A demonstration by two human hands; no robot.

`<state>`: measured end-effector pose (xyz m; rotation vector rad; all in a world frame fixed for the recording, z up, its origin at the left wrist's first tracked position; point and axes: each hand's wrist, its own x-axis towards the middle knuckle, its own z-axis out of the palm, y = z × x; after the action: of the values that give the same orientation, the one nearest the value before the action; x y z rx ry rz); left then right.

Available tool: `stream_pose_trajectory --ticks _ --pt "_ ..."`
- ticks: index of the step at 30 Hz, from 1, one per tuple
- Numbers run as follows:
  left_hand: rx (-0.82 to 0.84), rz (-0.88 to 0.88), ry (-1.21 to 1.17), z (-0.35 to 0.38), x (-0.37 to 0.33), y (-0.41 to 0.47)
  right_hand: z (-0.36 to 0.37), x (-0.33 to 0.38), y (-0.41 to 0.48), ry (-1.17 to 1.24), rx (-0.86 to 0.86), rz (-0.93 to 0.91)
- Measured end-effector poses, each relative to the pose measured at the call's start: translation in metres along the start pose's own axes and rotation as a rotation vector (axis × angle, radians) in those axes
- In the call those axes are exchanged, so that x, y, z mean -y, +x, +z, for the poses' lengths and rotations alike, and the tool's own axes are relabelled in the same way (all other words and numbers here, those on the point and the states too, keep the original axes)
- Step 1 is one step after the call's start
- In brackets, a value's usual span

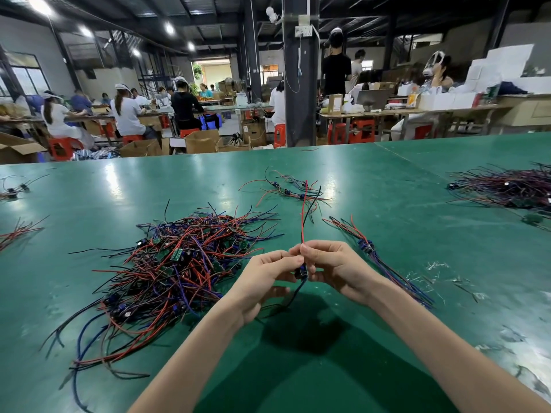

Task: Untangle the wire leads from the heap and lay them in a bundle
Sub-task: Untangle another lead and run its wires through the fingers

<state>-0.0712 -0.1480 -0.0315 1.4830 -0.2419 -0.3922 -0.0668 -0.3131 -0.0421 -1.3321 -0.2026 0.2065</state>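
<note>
**One lead held upright between heap and bundle**

Bare green tabletop (387, 180) lies open ahead, its far edge well beyond. The left hand (265, 281) and right hand (334, 269) each close their grip on one wire lead (303, 222), pinched above the tabletop, its long axis near vertical, red and black ends pointing up and away. The heap (179, 263) lies left, the bundle (375, 257) right.

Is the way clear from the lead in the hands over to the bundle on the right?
Nothing visible blocks it. Both hands, left hand and right hand, pinch the wire lead above the table; only bare green surface lies between it and the bundle.
</note>
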Motion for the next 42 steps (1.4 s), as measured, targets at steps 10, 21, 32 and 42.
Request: stream_pose_trajectory --ticks 10,21,32,42 --pt "-0.020 -0.022 -0.123 -0.002 -0.008 -0.001 0.006 0.001 0.000 0.032 -0.003 -0.008" --pt "-0.122 0.071 -0.348 -0.017 -0.020 -0.002 0.021 0.000 -0.012 0.054 0.245 0.121" --pt "-0.327 0.167 -0.104 -0.024 -0.015 0.000 0.025 0.005 -0.014 0.017 0.336 0.139" --pt "-0.347 0.156 -0.007 -0.026 -0.006 0.006 0.013 0.009 -0.011 -0.411 0.113 0.154"
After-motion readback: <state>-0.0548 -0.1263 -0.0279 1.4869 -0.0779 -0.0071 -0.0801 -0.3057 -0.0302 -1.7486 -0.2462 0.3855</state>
